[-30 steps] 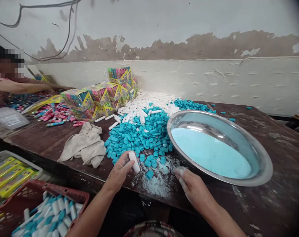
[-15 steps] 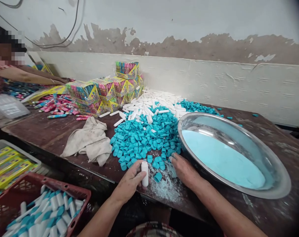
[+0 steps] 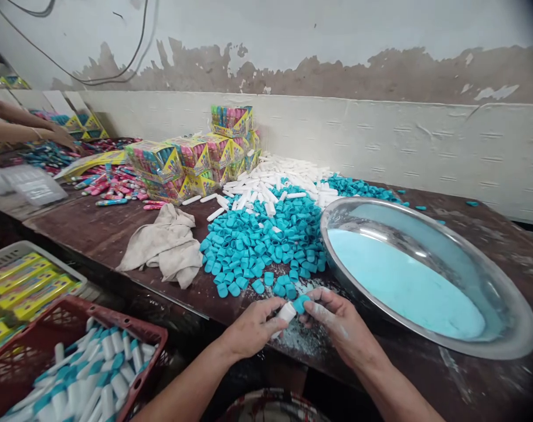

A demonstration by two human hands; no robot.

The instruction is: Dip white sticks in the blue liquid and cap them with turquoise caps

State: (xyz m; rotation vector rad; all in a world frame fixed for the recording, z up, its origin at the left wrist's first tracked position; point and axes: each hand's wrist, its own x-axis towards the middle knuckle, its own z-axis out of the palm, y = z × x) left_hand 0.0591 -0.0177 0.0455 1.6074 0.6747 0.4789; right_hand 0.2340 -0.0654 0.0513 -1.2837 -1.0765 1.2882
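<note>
Through the head camera I see the dark counter (image 3: 90, 234) carrying a steel basin (image 3: 519, 337) of pale blue powder (image 3: 402, 281), a heap of caps (image 3: 257, 240) just left of it. Over the near edge, my left hand (image 3: 253, 328) pinches a white tube (image 3: 287, 312); my right hand (image 3: 334, 322) pinches a blue cap (image 3: 300, 303) at its end (how far on, I can't tell).

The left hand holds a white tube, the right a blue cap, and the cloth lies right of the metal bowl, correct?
No, the head view shows the cloth left of the metal bowl. The left hand does hold a white tube, the right hand a blue cap.
</note>
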